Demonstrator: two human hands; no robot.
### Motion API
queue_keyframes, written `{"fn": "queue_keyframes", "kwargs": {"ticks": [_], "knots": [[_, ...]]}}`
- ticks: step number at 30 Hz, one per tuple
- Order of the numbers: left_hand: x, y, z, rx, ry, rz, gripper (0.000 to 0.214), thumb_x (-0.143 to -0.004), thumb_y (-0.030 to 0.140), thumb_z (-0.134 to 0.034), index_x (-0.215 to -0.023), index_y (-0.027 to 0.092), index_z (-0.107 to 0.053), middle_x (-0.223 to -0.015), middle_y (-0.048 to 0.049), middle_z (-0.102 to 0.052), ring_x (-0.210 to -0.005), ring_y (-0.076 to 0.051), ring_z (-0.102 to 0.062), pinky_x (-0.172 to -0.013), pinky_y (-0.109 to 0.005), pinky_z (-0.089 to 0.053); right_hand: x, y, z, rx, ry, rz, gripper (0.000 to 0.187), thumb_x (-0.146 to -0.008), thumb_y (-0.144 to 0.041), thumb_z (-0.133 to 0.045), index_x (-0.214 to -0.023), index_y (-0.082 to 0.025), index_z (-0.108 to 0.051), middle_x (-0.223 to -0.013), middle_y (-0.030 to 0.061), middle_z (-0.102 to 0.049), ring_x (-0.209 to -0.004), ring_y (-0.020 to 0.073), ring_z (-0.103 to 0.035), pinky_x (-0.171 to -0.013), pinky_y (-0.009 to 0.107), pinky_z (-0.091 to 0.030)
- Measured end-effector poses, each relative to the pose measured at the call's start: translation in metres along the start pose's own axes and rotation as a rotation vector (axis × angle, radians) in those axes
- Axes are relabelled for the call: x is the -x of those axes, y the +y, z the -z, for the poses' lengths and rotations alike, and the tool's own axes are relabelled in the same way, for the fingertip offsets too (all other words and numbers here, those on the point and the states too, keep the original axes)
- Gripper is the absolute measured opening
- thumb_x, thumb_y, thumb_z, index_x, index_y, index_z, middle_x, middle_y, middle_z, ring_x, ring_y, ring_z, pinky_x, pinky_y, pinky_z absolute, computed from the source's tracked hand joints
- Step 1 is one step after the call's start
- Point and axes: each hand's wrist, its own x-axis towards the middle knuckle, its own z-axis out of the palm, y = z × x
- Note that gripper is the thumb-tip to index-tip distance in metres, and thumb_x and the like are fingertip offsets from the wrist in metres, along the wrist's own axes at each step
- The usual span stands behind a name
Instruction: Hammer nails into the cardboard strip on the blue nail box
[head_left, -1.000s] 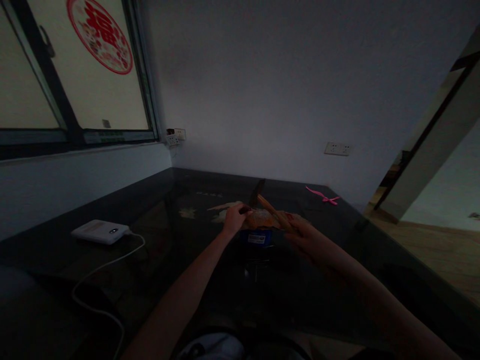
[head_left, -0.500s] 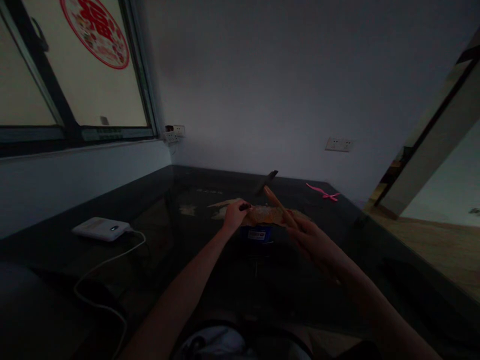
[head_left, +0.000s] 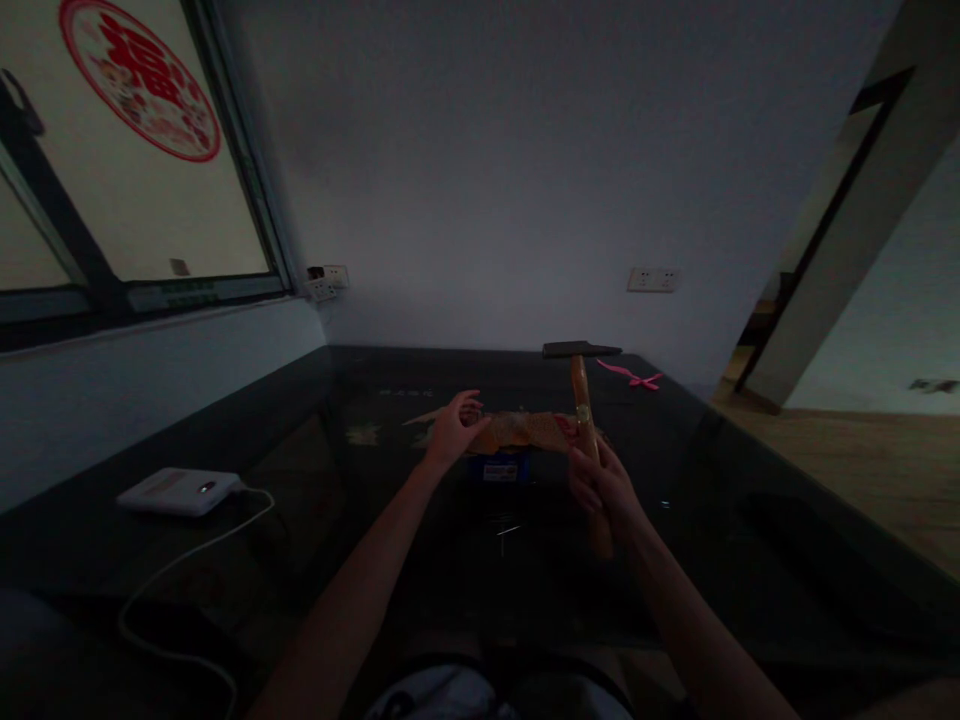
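Note:
My right hand [head_left: 604, 485] is wrapped around the wooden handle of a hammer [head_left: 581, 385]. The hammer stands nearly upright, its dark metal head at the top. To the left, my left hand [head_left: 452, 432] has its fingers apart and curved, holding nothing that I can see. It is at the left end of a brown, uneven flat piece [head_left: 517, 430], whose material I cannot make out in the dim light. Beneath that piece sits a blue box [head_left: 501, 467] with a pale label. Whether the left fingertips touch the brown piece is unclear.
Everything rests on a dark glossy table [head_left: 420, 620]. At left lies a white power bank [head_left: 180, 490] with a white cable [head_left: 180, 555]. A pink ribbon [head_left: 634, 377] lies at the far right. Thin bright lines show on the surface before the box. Behind is a wall with sockets [head_left: 652, 280].
The hammer has swung from a leftward slant to nearly upright, head raised and turned. My left hand has loosened from a closed pose, fingers now apart. The camera view has shifted slightly.

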Motion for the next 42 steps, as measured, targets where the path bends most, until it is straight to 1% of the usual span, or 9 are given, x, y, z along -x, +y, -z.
{"fn": "queue_keyframes", "kwargs": {"ticks": [6, 8, 11, 14, 17, 20, 27, 38, 42], "knots": [[0.013, 0.054, 0.016, -0.194, 0.13, -0.275, 0.024, -0.08, 0.021, -0.052, -0.103, 0.016, -0.055, -0.097, -0.0066, -0.061, -0.089, -0.014, -0.057, -0.083, -0.03, -0.046, -0.002, -0.002, 0.004, -0.054, 0.064, 0.01, 0.024, -0.076, -0.029, -0.061, -0.095, -0.023, -0.047, -0.046, -0.0135, -0.037, -0.025, 0.0003, -0.025, -0.024, 0.011, -0.022], [0.028, 0.071, 0.016, -0.24, 0.008, -0.39, 0.018, -0.082, 0.021, -0.049, -0.097, 0.017, -0.057, -0.094, -0.0054, -0.062, -0.088, -0.014, -0.057, -0.083, -0.029, -0.045, -0.003, -0.002, 0.004, -0.068, 0.067, 0.004, 0.023, -0.075, -0.028, -0.062, -0.092, -0.023, -0.046, -0.045, -0.0137, -0.038, -0.024, 0.0006, -0.025, -0.024, 0.011, -0.022], [0.052, 0.082, 0.01, -0.335, -0.348, -0.485, 0.016, -0.084, 0.022, -0.047, -0.095, 0.019, -0.059, -0.093, -0.0034, -0.064, -0.089, -0.014, -0.058, -0.082, -0.027, -0.043, -0.004, -0.002, 0.005, -0.092, 0.07, 0.0, 0.023, -0.074, -0.027, -0.063, -0.086, -0.023, -0.045, -0.044, -0.0139, -0.038, -0.024, 0.0007, -0.024, -0.023, 0.012, -0.022], [0.071, 0.071, 0.006, -0.46, -0.633, -0.411, 0.017, -0.084, 0.022, -0.046, -0.094, 0.02, -0.06, -0.095, -0.0024, -0.064, -0.089, -0.014, -0.058, -0.081, -0.027, -0.043, -0.005, -0.003, 0.005, -0.106, 0.056, -0.002, 0.022, -0.074, -0.026, -0.063, -0.085, -0.023, -0.044, -0.045, -0.0137, -0.039, -0.024, 0.0007, -0.025, -0.023, 0.012, -0.022], [0.081, 0.054, 0.007, -0.555, -0.723, -0.277, 0.016, -0.084, 0.022, -0.046, -0.092, 0.02, -0.059, -0.095, -0.0013, -0.063, -0.089, -0.015, -0.058, -0.079, -0.026, -0.043, -0.005, -0.003, 0.005, -0.097, 0.041, 0.006, 0.023, -0.074, -0.025, -0.062, -0.089, -0.024, -0.045, -0.045, -0.014, -0.038, -0.024, 0.0009, -0.025, -0.024, 0.012, -0.023], [0.085, 0.048, 0.011, -0.585, -0.751, -0.196, 0.014, -0.083, 0.023, -0.047, -0.091, 0.021, -0.059, -0.092, -0.0005, -0.062, -0.085, -0.013, -0.057, -0.074, -0.024, -0.043, -0.004, -0.003, 0.005, -0.077, 0.037, 0.008, 0.025, -0.075, -0.026, -0.061, -0.094, -0.024, -0.045, -0.046, -0.0139, -0.038, -0.025, 0.0008, -0.024, -0.024, 0.012, -0.023], [0.1, 0.063, 0.01, -0.658, -0.812, -0.144, 0.02, -0.078, 0.04, -0.056, -0.083, 0.021, -0.057, -0.084, -0.0005, -0.06, -0.077, -0.015, -0.056, -0.066, -0.025, -0.04, -0.003, 0.001, 0.006, -0.052, 0.011, 0.004, 0.03, -0.075, -0.027, -0.061, -0.1, -0.023, -0.045, -0.044, -0.0144, -0.037, -0.024, 0.0016, -0.025, -0.024, 0.013, -0.024], [0.106, 0.057, -0.003, -0.764, -0.754, -0.146, 0.014, -0.083, 0.026, -0.048, -0.079, 0.017, -0.057, -0.08, -0.0065, -0.062, -0.076, -0.018, -0.059, -0.069, -0.028, -0.041, -0.002, -0.002, 0.003, -0.041, 0.008, -0.009, 0.033, -0.074, -0.028, -0.061, -0.101, -0.023, -0.044, -0.041, -0.0153, -0.036, -0.024, 0.0019, -0.025, -0.024, 0.013, -0.024], [0.101, 0.057, 0.001, -0.629, -0.691, -0.046, 0.013, -0.084, 0.025, -0.048, -0.083, 0.018, -0.058, -0.082, -0.0043, -0.065, -0.076, -0.017, -0.061, -0.068, -0.026, -0.042, -0.002, -0.001, 0.003, -0.034, 0.008, -0.007, 0.033, -0.073, -0.029, -0.062, -0.1, -0.023, -0.043, -0.04, -0.0154, -0.036, -0.023, 0.0022, -0.025, -0.024, 0.013, -0.023]]}}
